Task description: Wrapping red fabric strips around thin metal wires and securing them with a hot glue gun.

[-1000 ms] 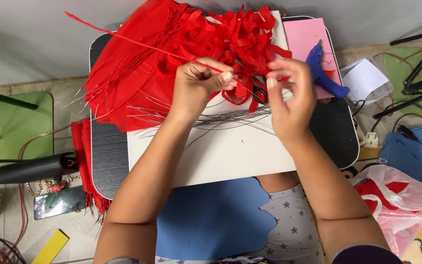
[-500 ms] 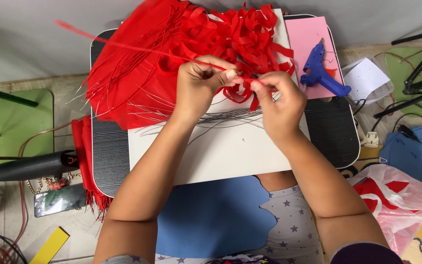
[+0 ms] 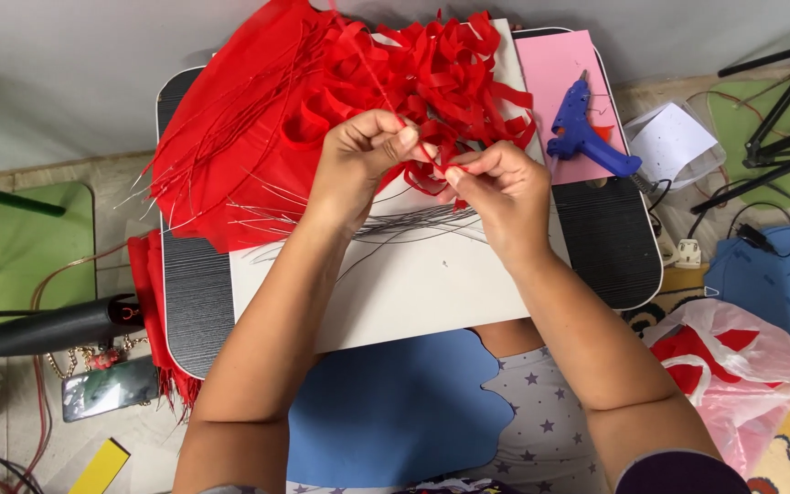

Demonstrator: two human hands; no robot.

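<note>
Head view: a thin red-wrapped wire stem [image 3: 386, 96] is pinched between thumb and fingertips of both hands, the left hand [image 3: 363, 155] closed on it higher up and the right hand [image 3: 496, 187] closed on its lower end, the two hands almost touching. The stem runs up and away from the left hand across a heap of curled red ribbon strips [image 3: 450, 78]. Just under both hands, a bundle of bare grey wires [image 3: 413, 229] lies on a white rectangular board [image 3: 413, 293]. Left of the left hand, a fan of red fabric with finished red stems [image 3: 230, 155] is spread over the edge of a black ridged lap table [image 3: 196, 311]. Right of the right hand, a blue hot-glue gun [image 3: 587, 137] rests on a pink sheet of paper [image 3: 555, 69]. Further right, well apart, a clear square plastic packet with a white card [image 3: 674, 142] lies on the floor, and below it a pink-white plastic bag holding red material [image 3: 733, 366].
</note>
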